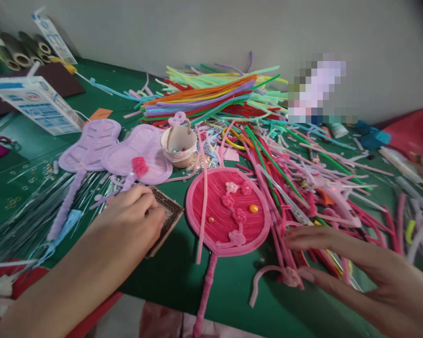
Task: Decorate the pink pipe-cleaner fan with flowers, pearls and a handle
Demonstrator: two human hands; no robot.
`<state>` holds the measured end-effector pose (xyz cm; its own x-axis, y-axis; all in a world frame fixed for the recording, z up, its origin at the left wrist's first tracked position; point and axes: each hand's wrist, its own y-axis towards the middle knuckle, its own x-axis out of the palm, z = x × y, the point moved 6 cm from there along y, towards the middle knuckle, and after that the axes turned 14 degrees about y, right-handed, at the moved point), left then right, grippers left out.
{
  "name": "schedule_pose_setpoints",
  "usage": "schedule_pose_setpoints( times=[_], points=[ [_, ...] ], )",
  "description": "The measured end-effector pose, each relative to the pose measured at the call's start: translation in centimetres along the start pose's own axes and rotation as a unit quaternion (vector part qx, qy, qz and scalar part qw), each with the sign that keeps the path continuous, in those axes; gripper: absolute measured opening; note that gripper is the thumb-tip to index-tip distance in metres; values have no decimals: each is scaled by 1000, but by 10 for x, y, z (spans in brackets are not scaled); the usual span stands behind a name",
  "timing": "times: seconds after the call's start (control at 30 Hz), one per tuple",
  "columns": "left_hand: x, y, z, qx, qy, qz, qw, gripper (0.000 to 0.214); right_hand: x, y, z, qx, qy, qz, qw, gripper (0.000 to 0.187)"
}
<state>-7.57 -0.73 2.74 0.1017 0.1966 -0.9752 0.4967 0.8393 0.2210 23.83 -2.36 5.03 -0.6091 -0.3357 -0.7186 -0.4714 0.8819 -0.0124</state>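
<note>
My left hand (134,218) rests on a small brown woven square (167,217), fingers curled over its edge. My right hand (359,267) lies with its fingers stretched out over loose pink pipe cleaners (289,244), fingertips touching them. Between the hands lies a pink pipe-cleaner fan (229,211) with small flowers and beads, its handle reaching the table's front edge. A curved pink piece with a flower (285,276) lies just under my right fingers.
Two lilac fans (91,145) (141,155) and a small cup of beads (179,143) lie behind. A heap of coloured pipe cleaners (215,96) fills the back. A white carton (38,103) and cardboard rolls (17,51) stand at far left on the green mat (183,277).
</note>
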Motion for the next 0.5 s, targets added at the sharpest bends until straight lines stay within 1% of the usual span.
schedule_pose_setpoints(
  times=[0.1, 0.17, 0.2, 0.23, 0.27, 0.33, 0.37, 0.4, 0.43, 0.47, 0.5],
  points=[
    [0, 8, 3, 86, 54, -31, 994, 21, -2, 8, -10, -8, 37, 12, 999, 16],
    [-8, 14, 7, 131, 66, -18, 989, 23, -3, 11, -13, -3, 61, 24, 998, 13],
    [-14, 17, 8, 139, 54, -3, 989, 23, -3, 12, -13, 2, 70, 29, 997, 13],
    [-20, 22, 10, 135, 36, 14, 990, 24, -2, 12, -13, 10, 76, 33, 996, 12],
    [-24, 28, 13, 125, 19, 18, 992, 23, -2, 12, -13, 17, 83, 39, 996, 11],
    [-27, 43, 19, 79, -11, 33, 996, 20, -1, 11, -11, 27, 96, 56, 993, 11],
    [-25, 51, 26, 72, -33, 33, 996, 17, 0, 10, -10, 30, 101, 67, 992, 11],
    [-25, 60, 33, 74, -65, 65, 993, 15, 1, 9, -9, 31, 105, 78, 991, 11],
    [-22, 68, 42, 90, -96, 89, 987, 14, 3, 7, -7, 31, 107, 87, 990, 11],
    [-13, 76, 47, 85, -109, 77, 987, 14, 5, 6, -5, 34, 109, 91, 989, 11],
    [-6, 83, 52, 84, -113, 82, 987, 13, 7, 5, -2, 38, 112, 92, 989, 11]
  ],
)
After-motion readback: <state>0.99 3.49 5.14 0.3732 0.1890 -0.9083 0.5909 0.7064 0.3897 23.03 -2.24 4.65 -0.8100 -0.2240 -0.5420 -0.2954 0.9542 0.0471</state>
